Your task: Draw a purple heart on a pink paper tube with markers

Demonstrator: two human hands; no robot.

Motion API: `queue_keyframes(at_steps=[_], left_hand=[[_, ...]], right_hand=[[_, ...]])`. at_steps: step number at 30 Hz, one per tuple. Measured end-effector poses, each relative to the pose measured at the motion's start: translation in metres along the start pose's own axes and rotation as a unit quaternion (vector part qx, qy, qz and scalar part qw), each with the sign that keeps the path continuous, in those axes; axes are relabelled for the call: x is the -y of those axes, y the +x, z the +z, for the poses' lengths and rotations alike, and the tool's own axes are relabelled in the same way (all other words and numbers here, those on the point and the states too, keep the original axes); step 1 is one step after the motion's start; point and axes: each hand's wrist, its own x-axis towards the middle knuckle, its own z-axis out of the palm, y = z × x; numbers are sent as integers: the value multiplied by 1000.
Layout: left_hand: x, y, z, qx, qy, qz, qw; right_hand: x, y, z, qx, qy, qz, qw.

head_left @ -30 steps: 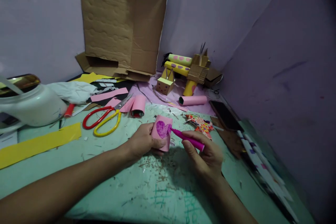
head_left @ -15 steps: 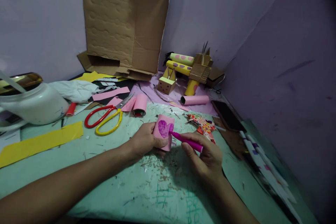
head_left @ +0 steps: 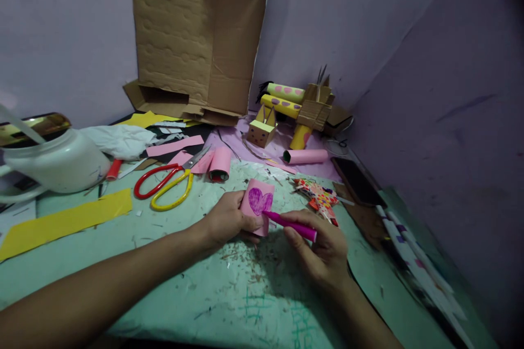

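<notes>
Head view: left hand (head_left: 231,219) clasps pink paper piece (head_left: 257,207), likely steadying it; right hand (head_left: 323,250) pinches magenta marker (head_left: 293,226), tip at heart's (head_left: 261,200) lower edge.

And at the back, a tall open brown cardboard box (head_left: 174,27) against the lilac wall (head_left: 303,27), metal scissors with red and yellow handles (head_left: 185,167) out left, a flat yellow paper strip (head_left: 69,221) near a rounded white pot (head_left: 59,164)
</notes>
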Motion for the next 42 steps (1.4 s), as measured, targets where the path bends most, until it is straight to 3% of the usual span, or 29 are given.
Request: queue_keyframes(at_steps=[7, 13, 20, 28, 35, 42], left_hand=[[-1, 0, 1, 4, -12, 13, 1000], [0, 0, 1, -5, 3, -2, 1000], [-1, 1, 2, 5, -13, 6, 1000], [1, 2, 1, -5, 5, 2, 1000], [-1, 1, 2, -9, -8, 3, 1000], [1, 2, 1, -9, 0, -2, 1000]], right_hand=[[-3, 0, 2, -40, -16, 7, 999], [1, 1, 1, -5, 12, -2, 1000], [-7, 2, 4, -51, -13, -13, 999], [2, 3, 3, 0, 12, -23, 1000], [-5, 3, 3, -53, -15, -17, 998], [2, 4, 4, -16, 3, -24, 1000]])
